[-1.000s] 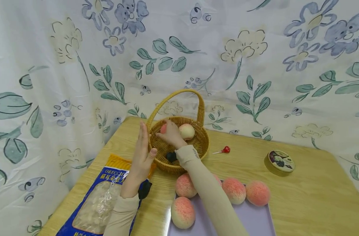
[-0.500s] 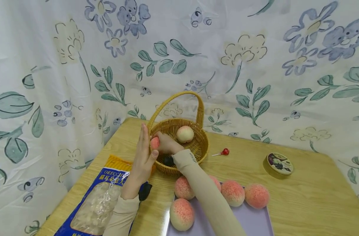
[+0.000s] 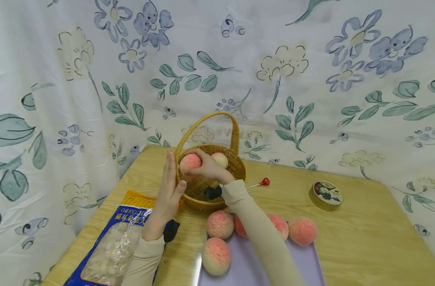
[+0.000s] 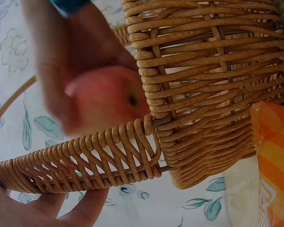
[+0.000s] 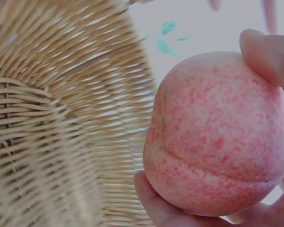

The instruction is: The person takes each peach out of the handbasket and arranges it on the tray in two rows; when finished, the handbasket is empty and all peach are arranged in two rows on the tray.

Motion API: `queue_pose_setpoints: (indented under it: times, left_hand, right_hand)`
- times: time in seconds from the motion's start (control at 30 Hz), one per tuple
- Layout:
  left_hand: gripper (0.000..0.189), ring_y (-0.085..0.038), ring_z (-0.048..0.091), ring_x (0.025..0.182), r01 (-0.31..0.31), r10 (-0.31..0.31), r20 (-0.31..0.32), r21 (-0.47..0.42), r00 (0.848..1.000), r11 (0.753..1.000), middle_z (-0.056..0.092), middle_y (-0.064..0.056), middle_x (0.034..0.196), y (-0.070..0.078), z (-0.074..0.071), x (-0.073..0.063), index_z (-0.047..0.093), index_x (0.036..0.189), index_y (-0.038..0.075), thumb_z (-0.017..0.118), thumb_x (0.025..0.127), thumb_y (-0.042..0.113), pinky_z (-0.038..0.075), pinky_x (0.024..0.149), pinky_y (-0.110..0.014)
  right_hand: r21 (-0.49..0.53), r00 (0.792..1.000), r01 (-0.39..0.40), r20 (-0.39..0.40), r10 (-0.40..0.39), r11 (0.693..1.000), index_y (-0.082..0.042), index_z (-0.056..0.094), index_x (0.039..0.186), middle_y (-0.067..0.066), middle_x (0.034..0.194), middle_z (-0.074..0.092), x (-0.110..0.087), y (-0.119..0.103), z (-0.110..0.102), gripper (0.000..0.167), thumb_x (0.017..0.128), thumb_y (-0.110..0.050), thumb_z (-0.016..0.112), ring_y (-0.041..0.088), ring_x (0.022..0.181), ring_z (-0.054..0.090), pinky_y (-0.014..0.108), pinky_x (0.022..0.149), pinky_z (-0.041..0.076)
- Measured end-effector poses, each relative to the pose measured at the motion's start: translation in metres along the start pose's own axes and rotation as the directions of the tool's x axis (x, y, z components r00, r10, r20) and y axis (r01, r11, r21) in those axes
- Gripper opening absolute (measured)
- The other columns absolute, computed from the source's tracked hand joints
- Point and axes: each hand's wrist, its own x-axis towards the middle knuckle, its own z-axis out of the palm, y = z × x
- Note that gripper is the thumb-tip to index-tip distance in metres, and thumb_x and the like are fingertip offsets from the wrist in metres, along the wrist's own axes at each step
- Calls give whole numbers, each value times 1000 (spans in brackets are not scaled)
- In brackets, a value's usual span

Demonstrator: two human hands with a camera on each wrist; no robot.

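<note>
In the head view, the right hand (image 3: 209, 168) grips a pink peach (image 3: 191, 162) at the left edge of the wicker basket (image 3: 241, 169), toward the table's (image 3: 364, 238) far left corner. The left hand (image 3: 167, 196) has straight fingers. In the left wrist view, these reach the woven handle (image 4: 85, 161); whether they press, I cannot tell. In the right wrist view, thumb and fingers curl around the peach.

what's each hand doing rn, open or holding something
Left hand: open, fingers straight, beside the basket.
Right hand: holding a peach.
</note>
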Motion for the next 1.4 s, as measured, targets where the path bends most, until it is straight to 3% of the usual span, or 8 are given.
queue_pose_setpoints:
  times: [0.23,0.3,0.47,0.7,0.93,1.13,1.4]
  left_hand:
    - [80,-33,-9,151,-2,2,6,-11,1000,1000,-12,-8,164,-3,0,2,-8,157,18,28,99,60,0,114,-68]
    - [79,-33,-9,151,-10,10,6,-14,1000,1000,-12,-9,164,-3,1,2,-8,157,19,29,100,58,0,115,-67]
    - [82,-34,-10,151,-51,50,-10,-27,999,998,-13,-9,164,-6,2,2,-8,156,14,28,99,60,-2,116,-65]
    - [84,-33,-9,151,-97,97,-32,-17,995,995,-11,-10,164,-7,1,3,-6,157,12,29,98,62,-3,117,-63]
    - [86,-36,-6,151,-123,123,-26,8,992,992,-8,-13,164,-7,1,5,-3,157,11,28,97,64,-2,116,-65]
    - [85,-36,-4,151,-138,139,-35,30,990,990,-6,-13,164,-9,2,8,-2,157,10,28,98,63,-1,116,-64]
    - [85,-35,-6,151,-142,143,-30,22,989,990,-8,-13,164,-9,6,5,-2,157,11,29,98,63,-2,116,-65]
  right_hand:
    - [-13,995,29,-98,-30,999,-18,47,138,9,133,55,-46,-7,-29,63,83,-21,77,26,118,55,39,92,51]
    - [54,995,39,-91,-34,998,-17,46,139,9,137,51,-62,-4,-35,63,83,-15,77,26,119,57,40,93,52]
    - [103,994,56,-101,-46,993,-17,45,138,10,141,45,-104,3,-44,62,84,-9,75,27,119,55,40,94,51]
    - [189,993,81,-104,-62,979,-9,43,139,14,139,47,-168,11,-42,65,82,-6,76,20,115,56,34,94,50]
    - [175,994,69,-94,-53,982,-10,46,137,16,142,47,-227,29,-20,64,81,-10,78,4,117,54,26,94,49]
    - [90,997,56,-59,-50,994,-14,48,135,12,140,50,-249,39,-6,62,82,-19,79,5,121,52,25,96,48]
    - [0,986,144,-86,-144,990,-15,51,130,9,134,55,-260,49,10,64,76,-19,85,9,122,53,27,101,46]
